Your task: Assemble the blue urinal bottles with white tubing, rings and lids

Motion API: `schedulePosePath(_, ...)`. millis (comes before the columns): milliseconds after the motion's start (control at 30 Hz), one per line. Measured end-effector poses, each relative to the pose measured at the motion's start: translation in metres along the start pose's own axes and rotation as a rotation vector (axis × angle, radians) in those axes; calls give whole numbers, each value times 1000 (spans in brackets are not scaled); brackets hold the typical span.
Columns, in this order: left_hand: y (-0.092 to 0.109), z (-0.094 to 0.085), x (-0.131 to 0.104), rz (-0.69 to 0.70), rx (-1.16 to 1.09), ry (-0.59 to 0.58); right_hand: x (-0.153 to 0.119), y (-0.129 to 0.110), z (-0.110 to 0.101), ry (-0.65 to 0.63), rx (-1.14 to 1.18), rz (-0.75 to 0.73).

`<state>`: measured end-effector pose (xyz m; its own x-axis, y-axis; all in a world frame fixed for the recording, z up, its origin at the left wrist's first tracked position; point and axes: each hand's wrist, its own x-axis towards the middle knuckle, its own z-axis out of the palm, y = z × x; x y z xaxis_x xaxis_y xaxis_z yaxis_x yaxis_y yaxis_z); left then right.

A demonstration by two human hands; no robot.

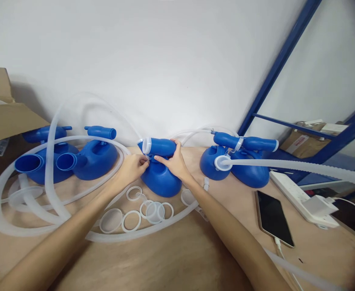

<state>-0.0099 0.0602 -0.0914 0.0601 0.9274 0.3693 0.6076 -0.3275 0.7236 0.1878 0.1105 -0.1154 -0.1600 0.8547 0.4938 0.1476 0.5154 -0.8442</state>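
A blue plastic urinal bottle (162, 180) stands on the wooden table in front of me, its wide neck pointing left with a translucent white ring (147, 146) round the mouth. My right hand (175, 161) grips the bottle, fingers behind the neck and thumb across the front below it. My left hand (135, 166) is closed in a pinch at the bottle's front, just under the ring; what lies between the fingertips is too small to make out. Several translucent rings and caps (131, 221) lie on the table just before the bottle.
More blue bottles (97, 161) stand at left among coiled translucent hoses (22, 230), beside a cardboard box (13, 121). At right are two bottles (250, 171) with a ribbed hose (286, 163), a phone (274, 218), a power strip (298, 196) and a blue metal rack (280, 66).
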Motion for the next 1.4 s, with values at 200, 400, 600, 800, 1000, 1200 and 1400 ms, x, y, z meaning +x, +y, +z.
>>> schedulePosePath(200,-4,20,-6,-86,-240,112,5,5,-3,56,39,1)
schedulePosePath(400,-4,40,-16,-70,-187,349,-1,1,5,36,-87,-25)
schedulePosePath(600,-18,34,-23,85,83,407,-5,-6,6,19,-116,-39)
schedulePosePath(800,-28,37,-26,194,213,394,-5,-6,5,19,-116,-35)
schedulePosePath(1000,-29,39,-26,171,198,446,-5,-5,6,13,-91,-40)
schedulePosePath(1200,-30,38,-22,124,127,476,-5,-5,6,15,-95,-41)
schedulePosePath(1400,-31,42,-20,63,-32,477,-6,-5,9,26,-91,-44)
